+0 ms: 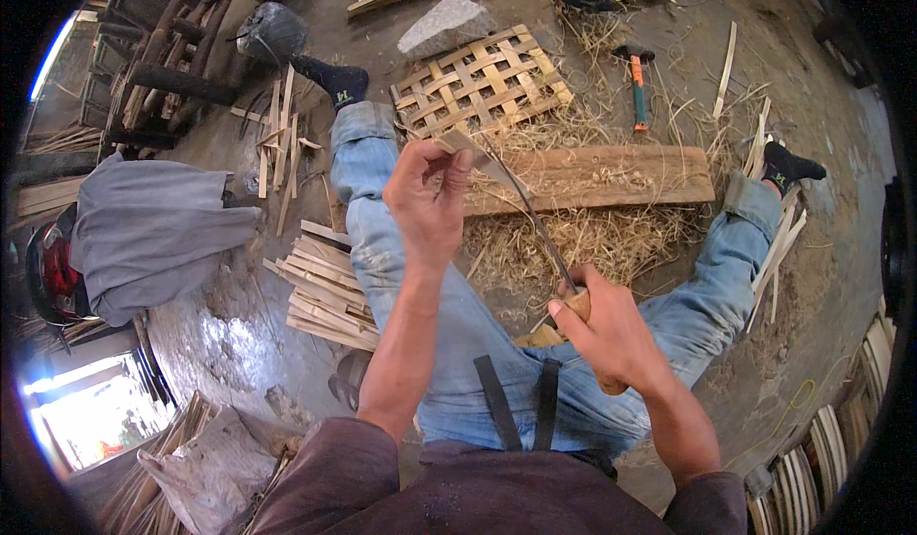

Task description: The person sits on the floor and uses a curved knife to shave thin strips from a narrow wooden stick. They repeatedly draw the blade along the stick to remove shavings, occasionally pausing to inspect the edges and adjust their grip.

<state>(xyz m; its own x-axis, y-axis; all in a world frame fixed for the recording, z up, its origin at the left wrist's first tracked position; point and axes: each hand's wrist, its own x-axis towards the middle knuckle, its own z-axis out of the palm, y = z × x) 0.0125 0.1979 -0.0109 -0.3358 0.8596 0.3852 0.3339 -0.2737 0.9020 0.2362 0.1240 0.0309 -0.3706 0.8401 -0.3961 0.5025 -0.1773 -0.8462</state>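
Note:
My left hand (427, 205) is raised over the near side of a wooden plank, its thumb and fingers pinching a pale bamboo strip (487, 165). To the right and nearer my body, my right hand (611, 330) is wrapped round the wooden handle of a long, narrow knife (547, 240). The dark blade slants up and left, and its far end lies right along the strip; whether it touches cannot be made out. Under the hands, the plank (611, 178) rests on the floor between my spread legs, among curly shavings (592, 244).
Beyond the plank lie a woven bamboo panel (482, 86), a pale stone block (444, 25) and a hammer (638, 91). A stack of cut strips (325, 291) sits beside my left leg. Grey cloth (158, 229) drapes over something at left; bamboo lengths (798, 487) line the lower right.

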